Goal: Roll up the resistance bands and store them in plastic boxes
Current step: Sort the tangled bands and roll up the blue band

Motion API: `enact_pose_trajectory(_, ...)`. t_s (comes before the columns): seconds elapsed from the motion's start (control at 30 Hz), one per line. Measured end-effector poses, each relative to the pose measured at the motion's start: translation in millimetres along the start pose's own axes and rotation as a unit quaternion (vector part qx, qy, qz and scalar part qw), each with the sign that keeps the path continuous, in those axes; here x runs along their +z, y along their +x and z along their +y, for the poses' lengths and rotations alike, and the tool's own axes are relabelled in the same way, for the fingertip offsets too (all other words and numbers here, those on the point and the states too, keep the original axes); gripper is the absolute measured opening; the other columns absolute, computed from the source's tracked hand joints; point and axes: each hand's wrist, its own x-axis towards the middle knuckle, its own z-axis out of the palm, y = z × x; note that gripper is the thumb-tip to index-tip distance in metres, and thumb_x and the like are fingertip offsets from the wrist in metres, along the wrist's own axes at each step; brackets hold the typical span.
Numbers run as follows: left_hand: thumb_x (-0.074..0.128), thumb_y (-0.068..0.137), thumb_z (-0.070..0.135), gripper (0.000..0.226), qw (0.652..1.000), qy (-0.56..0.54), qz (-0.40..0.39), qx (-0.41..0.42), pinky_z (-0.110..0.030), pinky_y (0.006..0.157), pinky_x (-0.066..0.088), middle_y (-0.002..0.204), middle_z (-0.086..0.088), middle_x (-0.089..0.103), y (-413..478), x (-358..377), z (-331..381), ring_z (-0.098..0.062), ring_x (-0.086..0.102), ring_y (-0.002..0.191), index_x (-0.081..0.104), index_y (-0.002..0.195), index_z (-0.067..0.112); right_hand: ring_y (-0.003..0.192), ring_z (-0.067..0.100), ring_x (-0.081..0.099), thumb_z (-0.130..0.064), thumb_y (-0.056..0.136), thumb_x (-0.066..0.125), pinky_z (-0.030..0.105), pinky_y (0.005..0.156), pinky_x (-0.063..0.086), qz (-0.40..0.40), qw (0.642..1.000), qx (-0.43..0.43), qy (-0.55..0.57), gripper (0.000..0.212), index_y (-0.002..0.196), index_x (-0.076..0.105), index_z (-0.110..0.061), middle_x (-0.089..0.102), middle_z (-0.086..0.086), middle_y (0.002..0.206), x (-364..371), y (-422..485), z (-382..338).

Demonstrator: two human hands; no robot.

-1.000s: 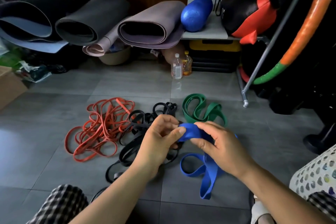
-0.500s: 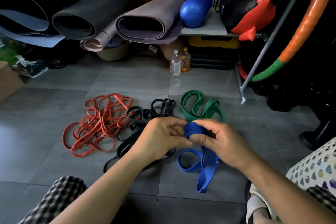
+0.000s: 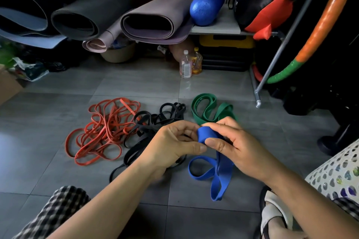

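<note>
Indoors, grey tiled floor [image 3: 38, 151], rolled mats [image 3: 155, 9] behind, both hands (left hand [image 3: 174, 147], right hand [image 3: 240, 147]) pinching blue band [image 3: 205, 135].

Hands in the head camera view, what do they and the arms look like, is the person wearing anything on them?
The left hand and right hand are bare: no gloves, rings, watch or bracelet show. The left forearm and right forearm are uncovered as far as the picture's edge, with no sleeves in sight.
</note>
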Motion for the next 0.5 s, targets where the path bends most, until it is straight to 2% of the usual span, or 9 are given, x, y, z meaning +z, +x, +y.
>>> enact_pose_trajectory(0.07, 0.07, 0.068, -0.014, 0.03, 1.0, -0.001, 0.014, 0.01, -0.021, 0.065, 0.052, 0.072, -0.004, 0.062, 0, 1, 1, -0.018, 0.059, 0.063, 0.064, 0.084, 0.01, 0.088, -0.003, 0.051, -0.056, 0.075, 0.056, 0.008, 0.081, 0.037, 0.002, 1.0, 0.009, 0.016, 0.035, 0.107, 0.052, -0.043, 0.05, -0.013, 0.094, -4, 0, 1)
enact_pose_trajectory(0.13, 0.072, 0.067, -0.013, 0.031, 0.999, -0.014, 0.028, 0.02, -0.025, 0.068, 0.05, 0.071, -0.002, 0.062, 1, 1, 0, -0.019, 0.058, 0.065, 0.064, 0.082, 0.013, 0.087, -0.003, 0.058, -0.047, 0.071, 0.069, 0.011, 0.08, 0.042, 0.029, 0.995, 0.021, 0.093, 0.034, 0.101, 0.058, -0.034, 0.06, -0.01, 0.097, -7, 0, 1)
enact_pose_trajectory(0.2, 0.074, 0.064, -0.009, 0.032, 0.998, -0.043, 0.035, 0.026, -0.028, 0.07, 0.05, 0.073, -0.003, 0.063, 2, 1, -2, -0.019, 0.058, 0.067, 0.065, 0.08, 0.016, 0.084, 0.0, 0.063, -0.034, 0.063, 0.07, 0.013, 0.077, 0.046, 0.057, 0.983, 0.034, 0.17, 0.035, 0.096, 0.062, -0.026, 0.067, -0.006, 0.092, -4, -2, 2)
enact_pose_trajectory(0.27, 0.076, 0.06, -0.002, 0.03, 0.995, -0.09, 0.027, 0.024, -0.029, 0.069, 0.049, 0.077, -0.005, 0.064, 1, 2, -4, -0.02, 0.06, 0.07, 0.065, 0.081, 0.018, 0.084, 0.002, 0.065, -0.029, 0.058, 0.072, 0.013, 0.075, 0.048, 0.084, 0.975, 0.042, 0.202, 0.036, 0.093, 0.065, -0.025, 0.069, -0.009, 0.088, 4, -3, 2)
enact_pose_trajectory(0.33, 0.077, 0.056, 0.007, 0.031, 0.992, -0.126, 0.007, 0.013, -0.034, 0.069, 0.046, 0.083, -0.008, 0.065, 1, 3, -7, -0.027, 0.059, 0.076, 0.066, 0.081, 0.02, 0.084, 0.005, 0.067, -0.028, 0.056, 0.073, 0.015, 0.075, 0.05, 0.103, 0.969, 0.047, 0.221, 0.037, 0.092, 0.066, -0.023, 0.07, -0.008, 0.087, 12, -3, 1)
enact_pose_trajectory(0.4, 0.074, 0.06, 0.002, 0.031, 0.986, -0.167, -0.007, -0.001, -0.032, 0.074, 0.051, 0.086, -0.011, 0.064, 1, 4, -9, -0.028, 0.063, 0.079, 0.064, 0.085, 0.016, 0.083, 0.006, 0.067, -0.026, 0.056, 0.073, 0.015, 0.075, 0.05, 0.111, 0.967, 0.048, 0.224, 0.037, 0.092, 0.066, -0.022, 0.069, -0.004, 0.089, 15, -1, 1)
enact_pose_trajectory(0.5, 0.071, 0.066, -0.008, 0.031, 0.978, -0.206, -0.012, -0.007, -0.026, 0.069, 0.055, 0.085, -0.012, 0.064, 1, 4, -8, -0.021, 0.068, 0.074, 0.061, 0.09, 0.009, 0.086, 0.008, 0.067, -0.028, 0.057, 0.073, 0.018, 0.077, 0.052, 0.113, 0.966, 0.05, 0.227, 0.037, 0.093, 0.066, -0.022, 0.069, 0.001, 0.094, 16, -1, 1)
